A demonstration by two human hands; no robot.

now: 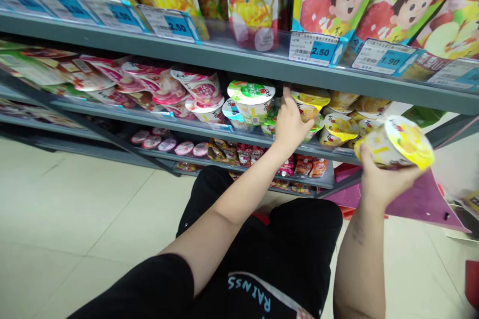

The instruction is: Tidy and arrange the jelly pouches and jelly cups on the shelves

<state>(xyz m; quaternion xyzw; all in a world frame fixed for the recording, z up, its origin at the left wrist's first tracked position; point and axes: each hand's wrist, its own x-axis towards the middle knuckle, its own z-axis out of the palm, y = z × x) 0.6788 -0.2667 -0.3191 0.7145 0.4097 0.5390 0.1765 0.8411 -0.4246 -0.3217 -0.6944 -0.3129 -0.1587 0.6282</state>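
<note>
Down by the snack shelves, seen from the person's own head: the right hand (381, 184) is clamped around a fruit cup (396, 142) with a yellow lid. The fingers wrap it from below, and the cup is tipped on its side with the lid facing right. It hangs in the air just off the front edge of the middle shelf (209, 129), at the far right, above a magenta board (422, 202) leaning by the rack. The left hand (290, 127) is well apart from it, over to its left, pushed in under the upper shelf (239, 62). One finger is lifted and the others lie against a yellow-topped cup (309, 103) standing in the row. Whether that hand has closed on it, I can't tell, since the fingertips are hidden behind the cup. Between the two hands sit more yellow cups (339, 127), stacked and leaning. Left of the left hand stands a green-lidded cup (251, 95), then pink-lidded cups (202, 90) lying on their sides. A price tag (314, 49) reading 2.50 is clipped to the upper rail, with bright juice pouches (250, 5) standing behind it. On the lowest shelf there is a line of small pink jelly tubs (168, 143). Black shorts (295, 244) fill the bottom of the view, over pale floor tiles (75, 209).
</note>
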